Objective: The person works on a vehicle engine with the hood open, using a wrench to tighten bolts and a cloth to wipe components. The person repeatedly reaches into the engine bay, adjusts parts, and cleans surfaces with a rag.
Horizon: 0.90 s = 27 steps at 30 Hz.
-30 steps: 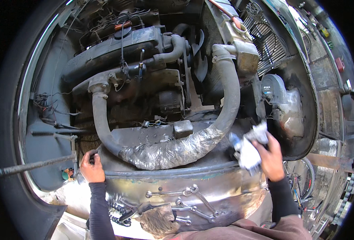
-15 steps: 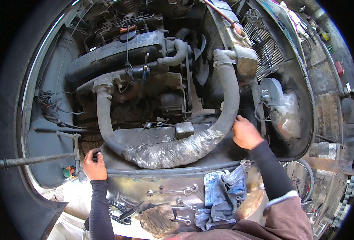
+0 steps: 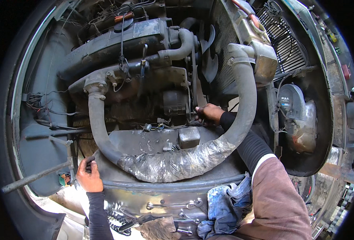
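My right hand (image 3: 210, 113) reaches under the big curved hose (image 3: 247, 96) into the engine bay, its forearm passing beneath the hose. The fingers are closed in close to the lower end of a narrow upright strip, right of the dark alternator (image 3: 175, 103); what they pinch, if anything, is too small to tell. My left hand (image 3: 89, 178) is at the front left edge of the bay. Its fingers are curled together around something small and dark that I cannot make out. The hose's lower bend is wrapped in shiny silver tape (image 3: 177, 165).
Several wrenches (image 3: 175, 205) lie on the front ledge with a brown rag (image 3: 159, 229) and a blue denim cloth (image 3: 227, 208). Fan blades (image 3: 210, 66) and the radiator (image 3: 223, 52) stand beyond my right hand. A round horn (image 3: 291, 100) sits at right, a metal bar (image 3: 37, 176) at left.
My right hand has moved from outside the hose, on its right, to under it and left into the bay. My left hand stays at the front left edge. The view has shifted slightly.
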Tool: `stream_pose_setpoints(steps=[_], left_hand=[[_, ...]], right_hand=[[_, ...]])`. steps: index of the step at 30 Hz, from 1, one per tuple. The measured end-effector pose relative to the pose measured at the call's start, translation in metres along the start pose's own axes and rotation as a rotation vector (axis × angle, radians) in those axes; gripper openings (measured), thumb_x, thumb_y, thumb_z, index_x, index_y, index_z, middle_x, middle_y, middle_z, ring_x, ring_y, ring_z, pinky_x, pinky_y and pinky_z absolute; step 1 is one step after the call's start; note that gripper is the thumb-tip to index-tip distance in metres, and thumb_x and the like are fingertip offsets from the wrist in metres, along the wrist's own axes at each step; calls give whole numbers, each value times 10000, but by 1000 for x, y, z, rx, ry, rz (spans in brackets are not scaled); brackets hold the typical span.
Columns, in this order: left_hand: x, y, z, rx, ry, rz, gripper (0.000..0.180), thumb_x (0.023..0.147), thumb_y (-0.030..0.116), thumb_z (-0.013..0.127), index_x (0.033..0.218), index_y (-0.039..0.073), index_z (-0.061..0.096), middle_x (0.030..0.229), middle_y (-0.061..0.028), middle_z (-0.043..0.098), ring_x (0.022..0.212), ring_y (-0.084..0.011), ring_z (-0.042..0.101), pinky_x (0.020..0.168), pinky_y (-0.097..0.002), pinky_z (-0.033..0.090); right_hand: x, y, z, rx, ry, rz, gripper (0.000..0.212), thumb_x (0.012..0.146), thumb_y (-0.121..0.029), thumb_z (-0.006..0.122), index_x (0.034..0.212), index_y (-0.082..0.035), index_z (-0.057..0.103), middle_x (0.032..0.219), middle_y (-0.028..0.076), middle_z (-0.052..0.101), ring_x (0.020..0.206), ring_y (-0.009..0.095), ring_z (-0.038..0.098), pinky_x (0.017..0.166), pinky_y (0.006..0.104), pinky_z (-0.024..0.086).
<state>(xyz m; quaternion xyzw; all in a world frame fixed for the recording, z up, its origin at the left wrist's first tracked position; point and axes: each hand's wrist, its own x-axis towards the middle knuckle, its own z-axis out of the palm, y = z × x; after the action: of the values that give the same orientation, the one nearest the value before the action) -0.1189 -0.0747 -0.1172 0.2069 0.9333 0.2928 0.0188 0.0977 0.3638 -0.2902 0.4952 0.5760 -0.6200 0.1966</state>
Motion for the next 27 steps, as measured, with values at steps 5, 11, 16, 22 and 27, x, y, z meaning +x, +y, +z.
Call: stream_pose_setpoints(steps=[5,11,16,22,27], left_hand=[[0,0,3,8,3,-25,152,853,58,626,972,-3,699,868,-111,704,725,-197,637,705,-329,512],[1,0,1,36,7,2,152,848,55,625,965,-7,699,858,-109,702,708,-198,636,690,-331,511],[1,3,2,-3,3,-6,148,846,48,624,962,-4,700,851,-101,700,693,-189,627,680,-328,509],[0,-2,4,23,21,19,145,852,45,623,966,-2,700,838,-87,695,685,-169,615,673,-313,505],[0,4,4,11,19,10,148,855,50,625,970,0,704,844,-89,698,683,-171,615,672,-315,506]], right_hand=[[10,15,0,299,-117,20,243,1001,-286,626,1013,-43,626,817,44,629,588,146,572,511,296,469],[10,23,0,362,-16,-312,272,1000,-291,627,1003,-20,615,787,69,632,655,170,653,521,309,497],[9,14,-6,230,-77,-6,316,1019,-331,590,972,-18,610,792,78,650,625,159,631,525,301,503],[5,17,1,397,-42,-234,93,933,-64,659,932,24,629,778,93,661,629,205,642,604,320,538],[7,20,-2,579,-138,-217,131,942,-82,669,1008,-16,576,809,59,637,691,192,651,574,316,532]])
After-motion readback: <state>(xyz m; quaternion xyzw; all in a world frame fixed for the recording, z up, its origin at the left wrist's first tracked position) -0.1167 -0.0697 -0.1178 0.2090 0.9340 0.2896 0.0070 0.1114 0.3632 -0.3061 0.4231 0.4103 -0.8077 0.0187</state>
